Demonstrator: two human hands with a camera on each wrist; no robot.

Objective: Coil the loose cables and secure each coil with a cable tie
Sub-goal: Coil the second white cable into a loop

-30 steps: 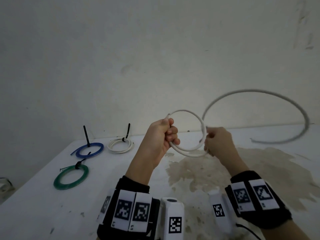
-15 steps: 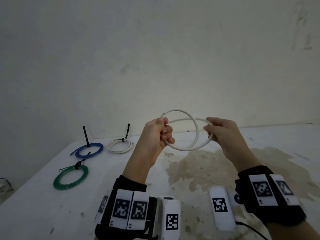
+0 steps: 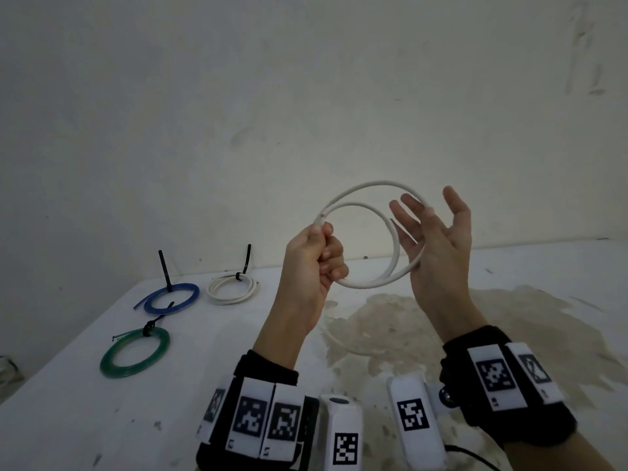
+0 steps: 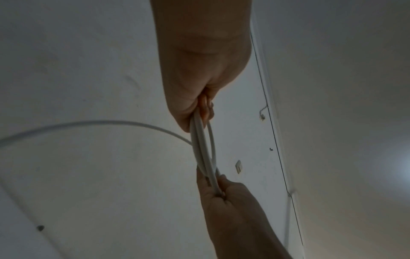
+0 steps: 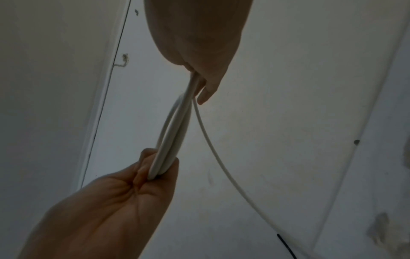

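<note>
- Two hands work one white cable (image 3: 370, 283) above the bench (image 3: 85, 402): left hand (image 3: 311, 263) clenches the loops, right hand (image 3: 438, 246) steadies them, fingers spread.
- Three coils lie tied: blue coil (image 3: 171, 297), white coil (image 3: 231, 287), green coil (image 3: 134, 351).
- Left: finish winding this one, then tie it.

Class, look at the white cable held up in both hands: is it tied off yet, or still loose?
Still loose. The white cable carries no tie, and a free end trails from the loops.
</note>
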